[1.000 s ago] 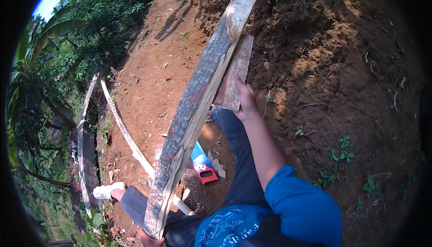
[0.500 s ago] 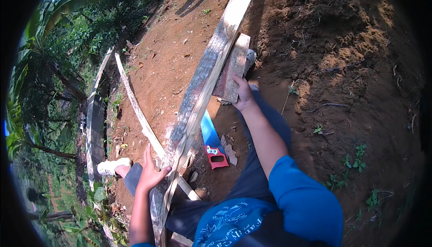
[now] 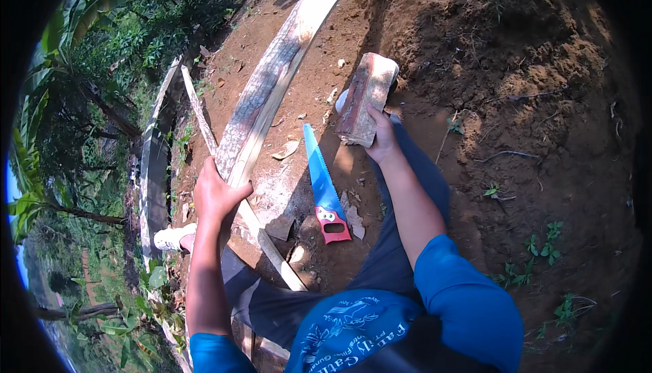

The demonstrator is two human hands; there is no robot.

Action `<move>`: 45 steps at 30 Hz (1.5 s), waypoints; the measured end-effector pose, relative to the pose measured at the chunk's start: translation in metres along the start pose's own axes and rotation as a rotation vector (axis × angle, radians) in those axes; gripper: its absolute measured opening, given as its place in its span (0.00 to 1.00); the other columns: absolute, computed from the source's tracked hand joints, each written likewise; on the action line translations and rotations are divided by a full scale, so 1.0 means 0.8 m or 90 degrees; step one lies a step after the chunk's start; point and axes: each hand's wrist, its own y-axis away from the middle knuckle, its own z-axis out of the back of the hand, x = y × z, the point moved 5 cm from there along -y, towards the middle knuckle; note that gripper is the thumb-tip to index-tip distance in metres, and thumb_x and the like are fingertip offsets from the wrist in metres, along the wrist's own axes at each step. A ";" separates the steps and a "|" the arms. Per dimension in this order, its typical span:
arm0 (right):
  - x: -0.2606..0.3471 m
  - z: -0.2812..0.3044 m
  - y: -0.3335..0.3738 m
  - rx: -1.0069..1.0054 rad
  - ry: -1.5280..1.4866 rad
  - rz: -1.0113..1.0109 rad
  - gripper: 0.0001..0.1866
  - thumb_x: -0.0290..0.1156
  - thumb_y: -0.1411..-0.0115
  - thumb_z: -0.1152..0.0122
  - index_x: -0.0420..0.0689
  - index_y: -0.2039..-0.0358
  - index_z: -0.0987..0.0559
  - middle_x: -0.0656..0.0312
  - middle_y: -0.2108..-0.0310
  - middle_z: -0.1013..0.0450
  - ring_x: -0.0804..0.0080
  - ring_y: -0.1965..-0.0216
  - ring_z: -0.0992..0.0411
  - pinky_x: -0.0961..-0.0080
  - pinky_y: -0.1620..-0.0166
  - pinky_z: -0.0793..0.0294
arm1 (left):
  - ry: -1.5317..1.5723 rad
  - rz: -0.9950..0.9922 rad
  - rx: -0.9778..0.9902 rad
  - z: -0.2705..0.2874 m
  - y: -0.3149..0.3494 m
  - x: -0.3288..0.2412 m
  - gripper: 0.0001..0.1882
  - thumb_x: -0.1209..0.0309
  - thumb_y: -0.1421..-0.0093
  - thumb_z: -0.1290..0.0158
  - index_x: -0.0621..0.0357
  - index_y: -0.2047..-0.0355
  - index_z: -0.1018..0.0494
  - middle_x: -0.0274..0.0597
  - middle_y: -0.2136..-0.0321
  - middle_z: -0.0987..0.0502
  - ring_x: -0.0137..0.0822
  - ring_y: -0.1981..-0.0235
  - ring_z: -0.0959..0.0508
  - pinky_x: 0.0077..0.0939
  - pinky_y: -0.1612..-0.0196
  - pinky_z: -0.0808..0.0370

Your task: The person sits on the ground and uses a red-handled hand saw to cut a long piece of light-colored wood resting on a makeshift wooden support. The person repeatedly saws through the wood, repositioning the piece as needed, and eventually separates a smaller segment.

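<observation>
Two stiff-looking pieces: our left hand (image 3: 217, 193) clasps the plank (image 3: 274, 81), probably heavy, by its near end; our right hand (image 3: 384, 140) grips the block (image 3: 371, 93).

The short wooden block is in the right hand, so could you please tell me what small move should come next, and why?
I would probably set the short wooden block on the soil, away from the saw: the right hand is filled with it, leaving only the left hand at the near end of the long plank.
</observation>
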 end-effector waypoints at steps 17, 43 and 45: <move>-0.026 0.003 -0.027 0.039 0.004 0.023 0.23 0.36 0.32 0.43 0.43 0.39 0.30 0.58 0.47 0.25 0.61 0.47 0.25 0.61 0.42 0.26 | -0.437 -0.008 -0.165 0.033 0.091 0.235 0.43 0.61 0.61 0.30 0.56 0.44 0.35 0.39 0.60 0.30 0.41 0.59 0.24 0.35 0.59 0.26; -0.100 -0.013 0.021 0.088 0.129 -0.238 0.24 0.37 0.29 0.48 0.43 0.37 0.35 0.55 0.45 0.28 0.58 0.46 0.26 0.55 0.46 0.22 | -0.097 0.135 0.144 0.049 0.389 0.408 0.52 0.60 0.69 0.31 0.59 0.39 0.34 0.50 0.45 0.26 0.47 0.38 0.29 0.53 0.32 0.46; -0.123 -0.036 0.043 0.126 0.165 -0.241 0.22 0.36 0.29 0.47 0.42 0.38 0.34 0.55 0.48 0.27 0.61 0.49 0.25 0.58 0.48 0.21 | -0.076 0.233 0.225 0.070 0.409 0.400 0.53 0.62 0.71 0.31 0.58 0.39 0.34 0.49 0.46 0.27 0.48 0.40 0.29 0.52 0.33 0.45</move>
